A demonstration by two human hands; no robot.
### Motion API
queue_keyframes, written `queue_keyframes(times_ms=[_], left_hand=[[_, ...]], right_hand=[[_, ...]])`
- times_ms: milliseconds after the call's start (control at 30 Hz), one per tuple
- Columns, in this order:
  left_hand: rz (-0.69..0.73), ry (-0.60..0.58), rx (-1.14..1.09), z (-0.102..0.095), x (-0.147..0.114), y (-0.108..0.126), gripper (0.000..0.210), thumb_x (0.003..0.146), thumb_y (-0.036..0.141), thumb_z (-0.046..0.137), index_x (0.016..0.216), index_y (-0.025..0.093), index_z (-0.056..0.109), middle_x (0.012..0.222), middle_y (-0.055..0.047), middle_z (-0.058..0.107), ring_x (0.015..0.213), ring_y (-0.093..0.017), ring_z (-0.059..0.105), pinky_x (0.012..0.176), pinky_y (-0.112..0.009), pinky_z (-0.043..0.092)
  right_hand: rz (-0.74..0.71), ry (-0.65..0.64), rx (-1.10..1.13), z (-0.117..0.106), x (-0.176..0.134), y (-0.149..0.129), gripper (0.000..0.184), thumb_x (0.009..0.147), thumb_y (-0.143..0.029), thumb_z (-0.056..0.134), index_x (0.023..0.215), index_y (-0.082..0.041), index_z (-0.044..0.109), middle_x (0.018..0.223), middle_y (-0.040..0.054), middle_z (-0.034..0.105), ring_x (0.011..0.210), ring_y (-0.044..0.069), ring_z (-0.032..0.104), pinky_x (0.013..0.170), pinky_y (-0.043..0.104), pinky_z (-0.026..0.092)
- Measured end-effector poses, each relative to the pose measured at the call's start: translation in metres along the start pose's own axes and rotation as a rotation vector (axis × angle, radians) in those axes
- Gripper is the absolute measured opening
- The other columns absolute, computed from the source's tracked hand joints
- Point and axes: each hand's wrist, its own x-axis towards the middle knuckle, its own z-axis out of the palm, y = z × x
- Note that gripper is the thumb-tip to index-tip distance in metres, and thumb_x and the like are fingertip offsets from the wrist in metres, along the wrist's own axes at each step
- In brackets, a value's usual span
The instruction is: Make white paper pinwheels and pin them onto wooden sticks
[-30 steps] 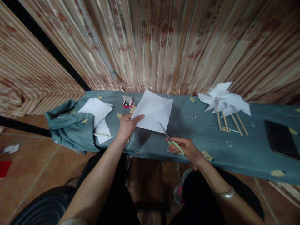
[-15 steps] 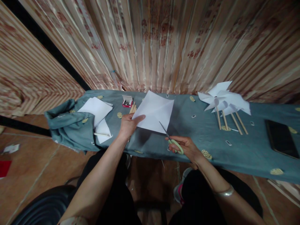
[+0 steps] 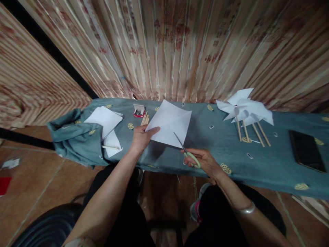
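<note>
A square white sheet of paper (image 3: 171, 121) is pinched at its left corner by my left hand (image 3: 142, 137), thumb on top. It is held above the cloth-covered table. My right hand (image 3: 202, 159) grips green-handled scissors (image 3: 192, 159), whose blades lie at the sheet's near right corner and point inward. Whether the blades are parted is hard to make out. Just behind my left hand lie several wooden sticks (image 3: 145, 118), partly hidden by the paper, and a small open red-and-white box (image 3: 139, 111) of metal pins or tacks.
Several white paper pinwheels (image 3: 243, 106) on wooden sticks lie to the right, with a dark phone or tablet (image 3: 307, 151) beyond them. At left are stacked white sheets (image 3: 104, 120) and a pen (image 3: 110, 147). A pleated curtain (image 3: 167, 51) hangs behind the blue-green tablecloth (image 3: 203, 137).
Almost nothing differs. The view has shifted very slightly, while both hands keep the same hold on the paper and the scissors at its near right corner.
</note>
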Motion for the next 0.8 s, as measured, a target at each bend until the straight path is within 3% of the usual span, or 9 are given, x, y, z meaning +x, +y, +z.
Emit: queue_keyframes(times_ms=[800], left_hand=[[-0.059, -0.023, -0.014, 0.0033, -0.0036, -0.0074, 0.029, 0.043, 0.032, 0.087, 0.060, 0.012, 0.073, 0.054, -0.001, 0.066, 0.047, -0.011, 0.054, 0.046, -0.022, 0.040]], right_hand=[[0.010, 0.004, 0.086, 0.0062, 0.0006, -0.0015, 0.050, 0.051, -0.049, 0.089, 0.087, -0.018, 0.070, 0.063, -0.0011, 0.067, 0.051, 0.008, 0.055, 0.050, 0.023, 0.043]])
